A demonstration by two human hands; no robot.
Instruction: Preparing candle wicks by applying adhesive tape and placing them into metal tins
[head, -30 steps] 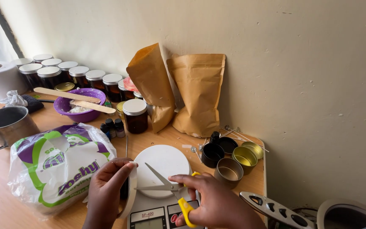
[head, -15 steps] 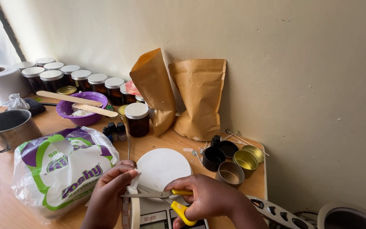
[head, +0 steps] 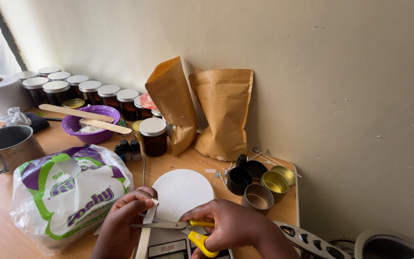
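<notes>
Scissors [head: 178, 226] with yellow handles sit gripped in the right hand [head: 228, 225], blades nearly shut on a white strip [head: 145, 235] that the left hand [head: 123, 220] pinches between curled fingertips, just under a white scale plate [head: 183, 192].

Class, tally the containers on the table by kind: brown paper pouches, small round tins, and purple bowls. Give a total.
Brown paper pouches: 2
Small round tins: 5
Purple bowls: 1
Total: 8
</notes>
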